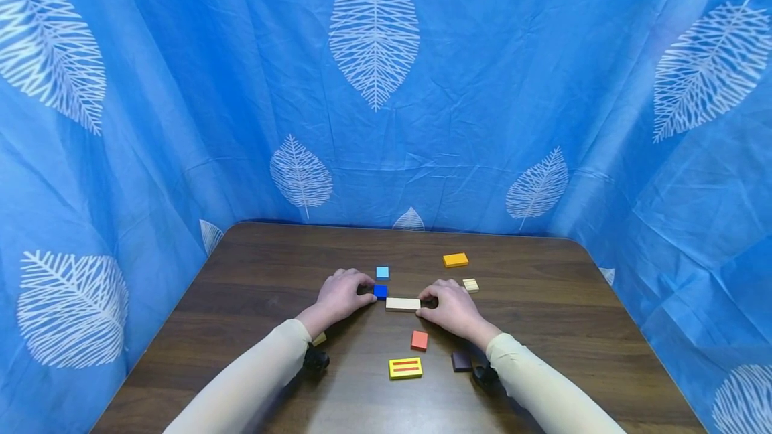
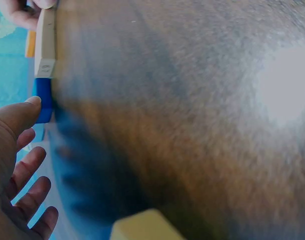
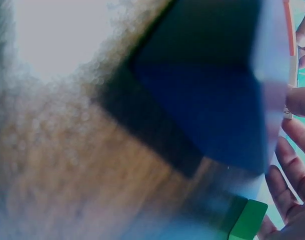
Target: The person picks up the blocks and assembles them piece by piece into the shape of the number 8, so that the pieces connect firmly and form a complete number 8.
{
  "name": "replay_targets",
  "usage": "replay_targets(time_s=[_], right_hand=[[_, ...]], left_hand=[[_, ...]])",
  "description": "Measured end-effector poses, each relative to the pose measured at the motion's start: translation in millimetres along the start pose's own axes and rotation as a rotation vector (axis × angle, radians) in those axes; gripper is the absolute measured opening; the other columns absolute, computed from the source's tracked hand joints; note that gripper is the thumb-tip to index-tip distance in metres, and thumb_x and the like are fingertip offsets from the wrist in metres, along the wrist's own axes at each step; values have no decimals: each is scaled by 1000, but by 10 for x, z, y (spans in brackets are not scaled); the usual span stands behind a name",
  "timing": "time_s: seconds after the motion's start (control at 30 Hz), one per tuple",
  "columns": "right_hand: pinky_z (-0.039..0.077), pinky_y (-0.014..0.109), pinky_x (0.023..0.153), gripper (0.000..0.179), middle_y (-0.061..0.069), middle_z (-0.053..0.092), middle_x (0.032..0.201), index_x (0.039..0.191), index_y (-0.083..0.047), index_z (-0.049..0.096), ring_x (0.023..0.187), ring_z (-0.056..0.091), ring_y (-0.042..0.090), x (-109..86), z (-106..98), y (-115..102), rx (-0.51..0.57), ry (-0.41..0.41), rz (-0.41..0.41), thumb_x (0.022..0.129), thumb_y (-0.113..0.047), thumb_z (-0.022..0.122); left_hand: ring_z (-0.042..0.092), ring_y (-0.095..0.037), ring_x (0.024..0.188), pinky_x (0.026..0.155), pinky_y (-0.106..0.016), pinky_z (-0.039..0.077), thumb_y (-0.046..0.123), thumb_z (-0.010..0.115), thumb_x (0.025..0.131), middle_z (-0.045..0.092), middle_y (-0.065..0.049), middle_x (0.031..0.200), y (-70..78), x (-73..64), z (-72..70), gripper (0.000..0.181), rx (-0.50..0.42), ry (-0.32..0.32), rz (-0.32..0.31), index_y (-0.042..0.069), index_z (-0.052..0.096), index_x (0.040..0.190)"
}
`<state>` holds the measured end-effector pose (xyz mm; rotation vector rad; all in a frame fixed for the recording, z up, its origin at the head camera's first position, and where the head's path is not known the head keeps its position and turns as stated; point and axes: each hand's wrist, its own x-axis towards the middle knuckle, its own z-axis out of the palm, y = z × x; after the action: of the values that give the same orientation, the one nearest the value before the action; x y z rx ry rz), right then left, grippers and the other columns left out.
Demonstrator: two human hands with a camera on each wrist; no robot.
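Between the thumb and index finger of my left hand (image 1: 340,295) is a small dark blue block (image 1: 380,292). The left wrist view shows the thumb on the near face of that blue block (image 2: 44,92), the other fingers spread apart. A long cream block (image 1: 403,305) lies end to end with it, to its right. My right hand (image 1: 452,307) pinches the cream block's right end with thumb and index finger. Just behind the dark blue block is a light blue block (image 1: 382,272).
Nearer me lie a red block (image 1: 419,340), a yellow block with red stripes (image 1: 405,368) and a dark block (image 1: 462,362). An orange block (image 1: 455,260) and a small wooden block (image 1: 470,284) sit back right. A green block (image 3: 248,220) shows beside my right hand.
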<state>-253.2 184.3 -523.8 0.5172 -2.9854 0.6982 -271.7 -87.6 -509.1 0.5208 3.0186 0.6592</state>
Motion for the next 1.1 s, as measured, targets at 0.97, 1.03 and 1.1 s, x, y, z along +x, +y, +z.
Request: replay_targets(time_s=[0.97, 1.03, 1.1], right_hand=[[45, 42, 86, 20, -13, 63, 93, 100, -23, 77, 94, 53, 14, -15, 13, 6, 32, 10, -9, 84, -33, 84], [45, 42, 87, 20, -13, 63, 93, 100, -23, 77, 94, 53, 14, -14, 9, 4, 32, 12, -8, 84, -33, 84], [45, 42, 86, 20, -13, 62, 93, 99, -23, 77, 94, 54, 15, -14, 4, 0, 31, 14, -8, 84, -33, 84]], left_hand=[[57, -34, 118, 97, -57, 47, 31, 79, 91, 68, -8, 125, -645, -720, -539, 37, -105, 88, -119, 15, 74, 123], [57, -35, 119, 98, -57, 46, 30, 80, 90, 68, -9, 124, -667, -777, -544, 36, -101, 90, -122, 14, 74, 122], [58, -36, 119, 99, -58, 45, 28, 80, 90, 68, -9, 123, -688, -828, -549, 35, -93, 92, -119, 13, 75, 121]])
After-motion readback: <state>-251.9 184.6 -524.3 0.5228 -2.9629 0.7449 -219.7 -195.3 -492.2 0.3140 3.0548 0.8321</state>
